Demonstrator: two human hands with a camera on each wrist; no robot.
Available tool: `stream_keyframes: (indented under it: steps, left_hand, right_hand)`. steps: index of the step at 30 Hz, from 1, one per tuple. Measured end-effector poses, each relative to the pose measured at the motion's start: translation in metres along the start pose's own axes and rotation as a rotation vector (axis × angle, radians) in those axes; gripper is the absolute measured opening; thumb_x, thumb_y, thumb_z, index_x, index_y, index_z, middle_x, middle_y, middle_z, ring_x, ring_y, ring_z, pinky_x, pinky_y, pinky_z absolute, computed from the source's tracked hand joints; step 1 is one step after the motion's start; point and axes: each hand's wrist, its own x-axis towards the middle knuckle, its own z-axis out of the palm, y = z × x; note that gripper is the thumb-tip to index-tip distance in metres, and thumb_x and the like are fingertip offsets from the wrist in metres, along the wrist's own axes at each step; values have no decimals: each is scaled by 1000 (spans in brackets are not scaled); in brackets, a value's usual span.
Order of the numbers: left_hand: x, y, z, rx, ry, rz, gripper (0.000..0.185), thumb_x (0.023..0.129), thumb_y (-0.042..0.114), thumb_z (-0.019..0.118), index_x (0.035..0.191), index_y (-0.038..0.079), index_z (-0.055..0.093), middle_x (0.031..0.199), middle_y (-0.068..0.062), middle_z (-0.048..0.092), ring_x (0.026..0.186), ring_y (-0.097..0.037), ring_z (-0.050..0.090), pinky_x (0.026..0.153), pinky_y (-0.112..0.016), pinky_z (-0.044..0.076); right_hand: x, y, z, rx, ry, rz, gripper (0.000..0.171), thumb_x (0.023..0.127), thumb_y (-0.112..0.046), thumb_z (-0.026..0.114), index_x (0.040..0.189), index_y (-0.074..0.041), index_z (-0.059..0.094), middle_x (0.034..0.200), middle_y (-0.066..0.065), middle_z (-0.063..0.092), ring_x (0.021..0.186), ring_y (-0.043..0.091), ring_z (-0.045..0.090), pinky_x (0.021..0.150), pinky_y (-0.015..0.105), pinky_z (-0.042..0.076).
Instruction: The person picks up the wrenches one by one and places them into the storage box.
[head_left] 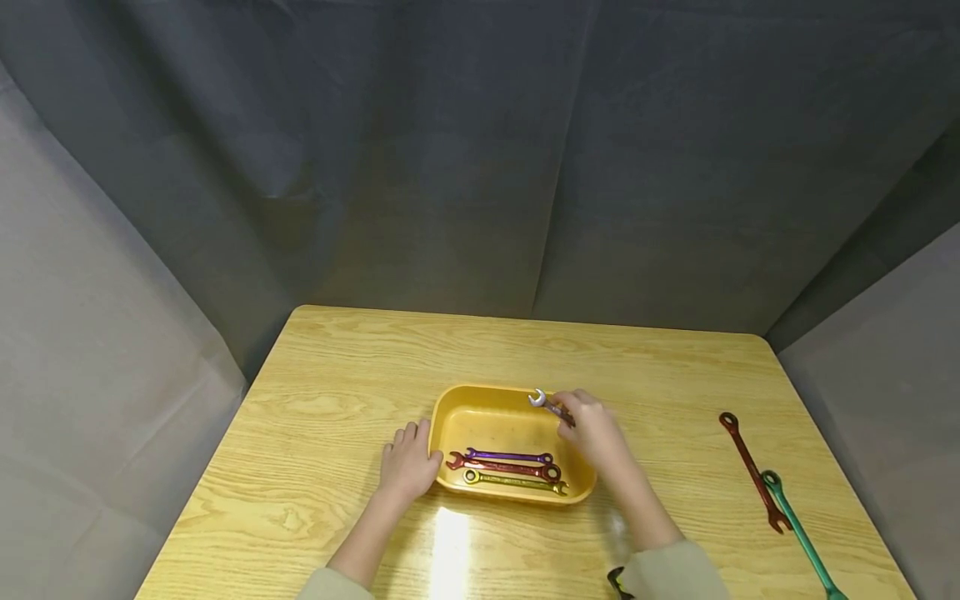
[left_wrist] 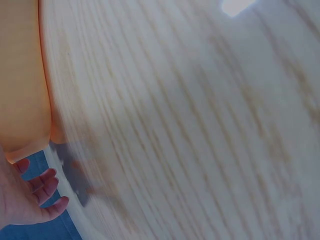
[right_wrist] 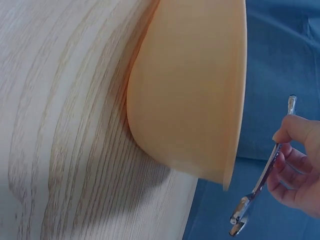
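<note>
A yellow tray (head_left: 450, 400) sits mid-table, with a purple wrench (head_left: 508, 456), a red wrench (head_left: 502, 467) and a yellow-green wrench (head_left: 516, 481) lying side by side along its near wall. My right hand (head_left: 588, 425) hovers over the tray's right rim and pinches a small silver wrench (head_left: 545, 403) by its shaft; the same silver wrench (right_wrist: 260, 185) shows beside the tray's outer wall (right_wrist: 190, 90) in the right wrist view. My left hand (head_left: 408, 458) rests flat on the table against the tray's left wall, fingers (left_wrist: 45, 187) relaxed.
On the wooden table (head_left: 337, 367) at the right lie a long dark-red wrench (head_left: 752, 471) and a green wrench (head_left: 798, 533). A dark object (head_left: 617, 582) peeks out near my right sleeve at the front edge. Grey cloth surrounds the table.
</note>
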Motion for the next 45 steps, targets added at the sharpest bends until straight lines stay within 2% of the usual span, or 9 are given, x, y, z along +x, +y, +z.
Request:
stream_keyframes:
  steps: [11,20,29,41,45]
  left_hand:
    - [0,-1,0,-5,6,5,48,86,28,51,128,7,40,111,-13,49,97,-28,44,79,-47,38]
    - [-1,0,-3,-14,3,10,49,86,27,50,129,6,39,112,-14,49,99,-30,45,80,-48,38]
    - [-1,1,-2,-10,5,9,50,86,27,50,130,6,39,114,-14,49,101,-30,45,81,-49,38]
    - [-1,0,-2,-6,0,7,50,87,28,50,130,6,39,115,-15,49,102,-30,45,82,-50,38]
    - [-1,0,-2,-2,1,10,50,87,28,50,130,6,39,114,-14,49,102,-30,45,81,-49,38]
  right_hand:
    - [3,-16,10,12,-38,-40,32,67,3,70,98,-6,66,89,8,63,76,23,60,62,36,51]
    - [4,-27,17,7,-77,-81,31,70,2,71,98,-10,65,89,5,62,74,16,58,63,29,49]
    - [5,-34,24,-6,-98,-142,32,68,2,71,98,-9,65,91,6,63,78,22,60,66,33,50]
    - [9,-40,40,-56,-142,-173,31,70,-1,70,99,-11,65,87,2,61,75,16,58,57,26,47]
    - [10,-39,45,-50,-169,-174,32,70,-2,72,100,-10,65,89,3,61,78,18,58,62,29,49]
